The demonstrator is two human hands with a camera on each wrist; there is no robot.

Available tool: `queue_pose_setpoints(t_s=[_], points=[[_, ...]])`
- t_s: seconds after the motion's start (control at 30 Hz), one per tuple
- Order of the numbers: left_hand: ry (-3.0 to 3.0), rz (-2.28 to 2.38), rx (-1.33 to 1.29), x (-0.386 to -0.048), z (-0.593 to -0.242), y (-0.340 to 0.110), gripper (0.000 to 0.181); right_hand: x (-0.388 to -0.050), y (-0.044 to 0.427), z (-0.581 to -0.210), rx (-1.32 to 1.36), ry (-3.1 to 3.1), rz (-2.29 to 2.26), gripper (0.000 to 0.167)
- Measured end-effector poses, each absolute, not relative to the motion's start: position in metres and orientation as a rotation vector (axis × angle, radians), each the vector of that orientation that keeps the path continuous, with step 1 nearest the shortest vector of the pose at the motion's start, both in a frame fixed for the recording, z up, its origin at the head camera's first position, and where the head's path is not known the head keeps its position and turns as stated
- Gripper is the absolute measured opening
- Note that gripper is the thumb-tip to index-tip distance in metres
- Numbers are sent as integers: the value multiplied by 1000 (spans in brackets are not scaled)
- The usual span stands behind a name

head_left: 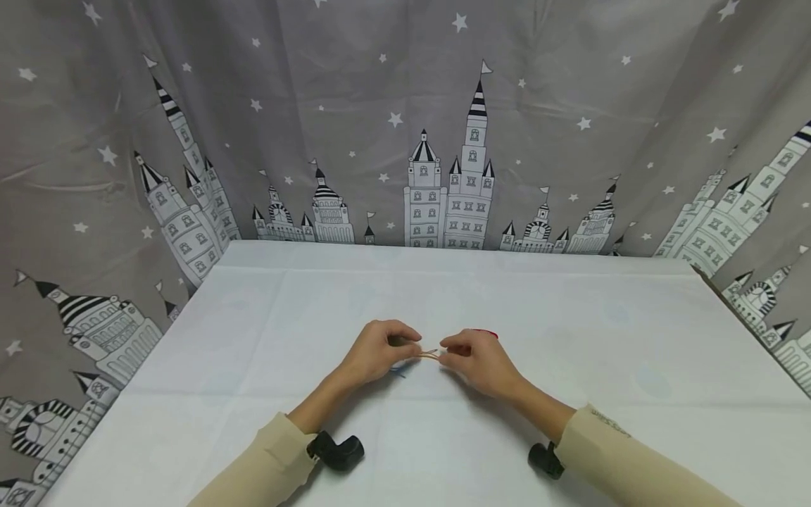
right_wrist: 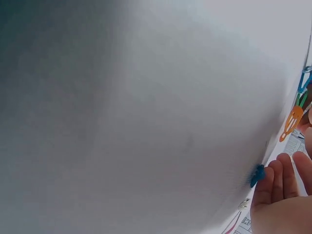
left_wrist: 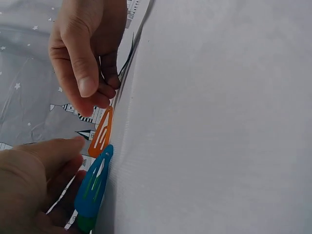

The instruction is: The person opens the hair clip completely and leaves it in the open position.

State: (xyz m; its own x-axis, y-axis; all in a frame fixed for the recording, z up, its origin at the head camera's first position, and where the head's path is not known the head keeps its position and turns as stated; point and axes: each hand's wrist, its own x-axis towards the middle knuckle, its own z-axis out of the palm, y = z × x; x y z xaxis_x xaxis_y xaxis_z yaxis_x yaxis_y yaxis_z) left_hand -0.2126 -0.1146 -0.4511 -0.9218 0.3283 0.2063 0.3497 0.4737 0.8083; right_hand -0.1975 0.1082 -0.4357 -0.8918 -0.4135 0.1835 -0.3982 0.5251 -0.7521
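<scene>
- Grey curtain (head_left: 355,91) behind, printed with white stars and castles; biggest thing in frame.
- White-covered table (head_left: 583,338) in front of it, both hands over its middle.
- Two beige sleeves (head_left: 266,465), one per forearm, coming in from the near edge.
- Left hand (head_left: 379,351): fingers bent, thumb and index nearly together at the tips. Orange hair clip (left_wrist: 101,132) sticks out of them toward the right hand; reads as pinched at its wide end, exact contact hidden.
- Right hand (head_left: 480,360): fingers loosely bent, clear gap between thumb and index, no grip visible. Fingertips right at the narrow tip of the orange hair clip; can't tell if touching.
- Black wrist devices (head_left: 338,452), one at each cuff.
- Blue hair clip (left_wrist: 94,187): alongside left fingers, overlapping them in the left wrist view, tip near the orange one's wide end. Can't tell if linked.
- Green part (left_wrist: 87,224) at its lower end; separate clip or not, can't tell.
- Small blue item (right_wrist: 257,175) at right fingertips in the right wrist view; contact unclear.
- Red item (head_left: 486,332) peeks out just beyond the right hand, mostly hidden.
- Tiny pale item (right_wrist: 244,204) near the small blue one, too small to identify.
</scene>
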Motion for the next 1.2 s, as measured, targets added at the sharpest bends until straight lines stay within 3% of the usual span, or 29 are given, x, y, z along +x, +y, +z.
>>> queue_pose_setpoints(t_s=[0.47, 1.2], points=[[-2605, -1611, -680, -199, -433, -103, 18, -184, 126, -420, -545, 2658, -1460, 27], [-2698, -1592, -823, -201, -431, -62, 17, -166, 165, -424, -511, 2726, -1372, 24]])
